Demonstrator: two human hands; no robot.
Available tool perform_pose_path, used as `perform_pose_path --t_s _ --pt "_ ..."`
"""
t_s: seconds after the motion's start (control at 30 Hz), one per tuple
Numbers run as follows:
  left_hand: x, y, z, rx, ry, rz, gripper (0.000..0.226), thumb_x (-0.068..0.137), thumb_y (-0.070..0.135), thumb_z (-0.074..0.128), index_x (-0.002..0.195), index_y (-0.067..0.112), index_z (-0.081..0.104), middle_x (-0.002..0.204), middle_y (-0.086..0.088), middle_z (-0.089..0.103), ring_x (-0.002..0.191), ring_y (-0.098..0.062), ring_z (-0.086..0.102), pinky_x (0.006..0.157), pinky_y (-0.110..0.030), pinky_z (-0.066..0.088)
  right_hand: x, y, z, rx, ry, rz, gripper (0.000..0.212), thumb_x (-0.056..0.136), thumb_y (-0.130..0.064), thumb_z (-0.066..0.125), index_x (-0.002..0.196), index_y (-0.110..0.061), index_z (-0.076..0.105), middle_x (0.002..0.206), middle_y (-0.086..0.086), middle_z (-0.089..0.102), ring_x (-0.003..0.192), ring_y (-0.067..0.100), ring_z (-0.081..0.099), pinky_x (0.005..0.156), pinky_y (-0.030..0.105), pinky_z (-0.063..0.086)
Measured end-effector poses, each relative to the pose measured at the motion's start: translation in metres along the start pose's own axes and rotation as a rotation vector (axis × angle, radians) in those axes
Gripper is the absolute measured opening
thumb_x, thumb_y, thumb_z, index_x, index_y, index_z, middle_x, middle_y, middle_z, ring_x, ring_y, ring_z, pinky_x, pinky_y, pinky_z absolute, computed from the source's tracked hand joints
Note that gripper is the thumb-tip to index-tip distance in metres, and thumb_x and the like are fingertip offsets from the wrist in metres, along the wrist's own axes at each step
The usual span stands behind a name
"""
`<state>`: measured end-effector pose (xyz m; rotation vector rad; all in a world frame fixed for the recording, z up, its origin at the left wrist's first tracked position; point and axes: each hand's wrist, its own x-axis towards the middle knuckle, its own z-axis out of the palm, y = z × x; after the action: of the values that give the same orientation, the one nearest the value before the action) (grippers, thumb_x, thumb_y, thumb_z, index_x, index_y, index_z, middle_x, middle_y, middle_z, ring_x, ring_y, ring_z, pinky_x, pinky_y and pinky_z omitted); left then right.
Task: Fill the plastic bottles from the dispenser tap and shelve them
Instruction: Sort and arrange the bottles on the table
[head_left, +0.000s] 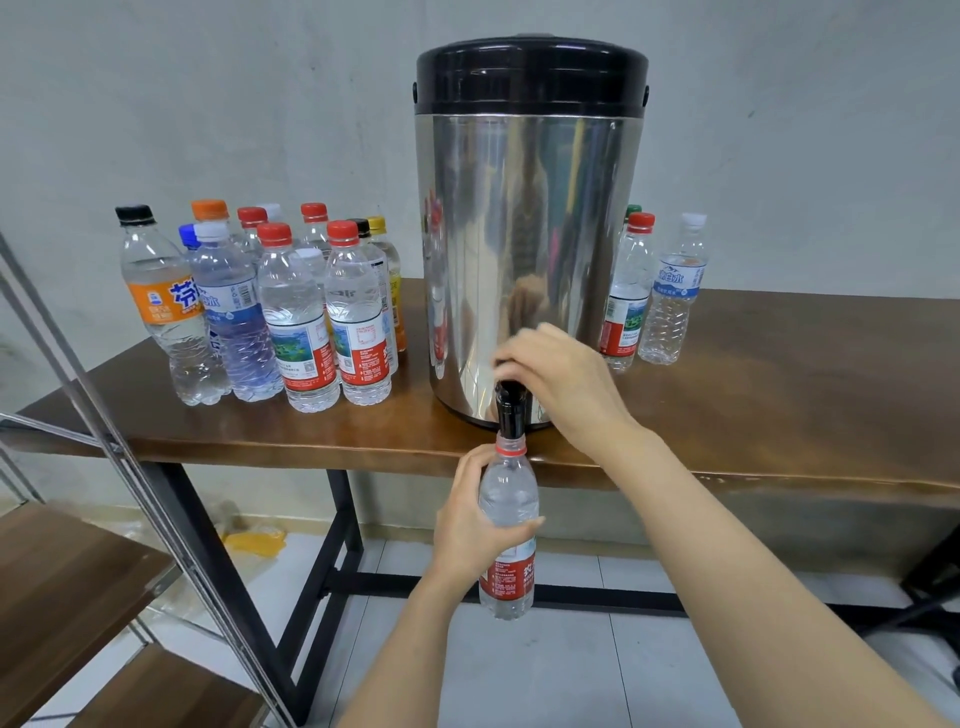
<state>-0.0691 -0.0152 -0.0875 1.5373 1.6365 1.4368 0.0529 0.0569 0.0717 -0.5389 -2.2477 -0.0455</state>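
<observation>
Head view: the left hand (475, 525) has its grip wrapped round the open bottle (508, 493), mouth against the tap (511, 410) below the near tabletop (779, 395) edge. The right hand (563, 382) has its grip curled over the tap. If the bottle tilts or the tap is released late, water would probably spill onto the floor.

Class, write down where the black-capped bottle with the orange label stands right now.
In the head view, the orange-labelled bottle stands leftmost in the bottle cluster on the table, left of the steel dispenser, close beside a blue-labelled bottle.
</observation>
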Motion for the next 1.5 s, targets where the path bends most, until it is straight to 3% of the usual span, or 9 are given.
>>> perform_pose_path --t_s 0.13,0.33,0.47,0.6,0.77,0.87,1.07,1.27,1.5 --pt "0.000 0.000 -0.001 0.013 0.004 0.006 0.081 0.056 0.052 0.084 0.125 0.050 0.043 0.132 0.029 0.048 0.120 -0.003 0.055 0.094 -0.040 0.057 0.012 -0.003 0.013 0.149 0.029 0.183 0.013 0.094 -0.031 0.061 0.091 -0.024 0.071 0.086 -0.016 0.065 0.081 0.012 0.052 0.070 0.035 0.047" --pt "0.000 0.000 -0.002 0.025 0.001 0.015 0.079 0.057 0.049 0.086 0.123 0.055 0.041 0.133 0.030 0.047 0.119 0.000 0.054 0.094 -0.038 0.057 -0.015 0.011 0.017 0.404 0.087 0.433 0.025 0.084 -0.045 0.063 0.104 -0.032 0.070 0.088 -0.011 0.069 0.076 0.010 0.057 0.071 0.030 0.049" --pt "-0.001 0.001 -0.004 0.056 -0.001 0.023 0.079 0.061 0.039 0.090 0.117 0.063 0.040 0.132 0.036 0.045 0.115 0.010 0.052 0.091 -0.030 0.055 -0.057 0.046 0.013 0.188 0.070 0.581 0.021 0.091 -0.033 0.065 0.109 -0.024 0.068 0.100 -0.009 0.064 0.077 0.010 0.056 0.074 0.030 0.047" --pt "-0.004 0.004 -0.003 0.083 -0.008 0.023 0.087 0.063 0.035 0.092 0.112 0.076 0.033 0.129 0.048 0.038 0.113 0.023 0.045 0.084 -0.016 0.047 -0.085 0.068 0.006 -0.097 -0.283 0.748 0.044 0.096 -0.036 0.059 0.137 -0.020 0.053 0.137 0.000 0.047 0.120 0.026 0.044 0.096 0.037 0.041" --pt "-0.013 0.006 0.001 0.113 -0.003 -0.010 0.082 0.061 0.040 0.092 0.124 0.058 0.042 0.146 0.041 0.029 0.118 0.016 0.045 0.093 -0.027 0.050 -0.091 0.068 0.006 -0.114 -0.418 0.697 0.046 0.099 -0.036 0.055 0.143 -0.023 0.048 0.144 -0.002 0.047 0.124 0.025 0.039 0.101 0.038 0.039" --pt "-0.027 0.004 0.002 0.172 -0.026 0.010 0.077 0.062 0.038 0.092 0.122 0.052 0.045 0.151 0.043 0.016 0.118 0.029 0.033 0.083 -0.011 0.041 -0.093 0.063 0.010 -0.069 -0.376 0.661 0.035 0.098 -0.029 0.057 0.132 -0.020 0.058 0.134 -0.002 0.057 0.116 0.019 0.042 0.099 0.034 0.041" --pt "-0.048 -0.005 -0.006 0.082 0.083 -0.100 0.079 0.059 0.042 0.091 0.116 0.064 0.042 0.121 0.029 0.057 0.110 0.000 0.059 0.091 -0.029 0.054 -0.100 0.048 0.011 0.085 -0.303 0.624 0.028 0.097 -0.021 0.059 0.124 -0.020 0.063 0.114 -0.007 0.060 0.103 0.013 0.042 0.097 0.029 0.041" --pt "-0.052 0.010 -0.027 0.075 0.110 -0.081 0.079 0.061 0.034 0.093 0.115 0.063 0.043 0.115 0.027 0.061 0.108 -0.002 0.061 0.091 -0.031 0.054 -0.079 -0.002 -0.009 0.480 -0.090 0.511 0.028 0.090 -0.012 0.068 0.109 -0.033 0.066 0.102 -0.014 0.064 0.096 0.010 0.058 0.084 0.021 0.049" --pt "-0.060 0.029 -0.050 0.084 0.113 -0.044 0.081 0.052 0.054 0.085 0.119 0.068 0.041 0.122 0.026 0.060 0.112 -0.005 0.061 0.096 -0.043 0.055 -0.040 -0.047 -0.023 0.584 -0.318 0.286 0.027 0.089 -0.013 0.070 0.111 -0.028 0.070 0.111 -0.009 0.068 0.106 0.007 0.061 0.094 0.028 0.051"
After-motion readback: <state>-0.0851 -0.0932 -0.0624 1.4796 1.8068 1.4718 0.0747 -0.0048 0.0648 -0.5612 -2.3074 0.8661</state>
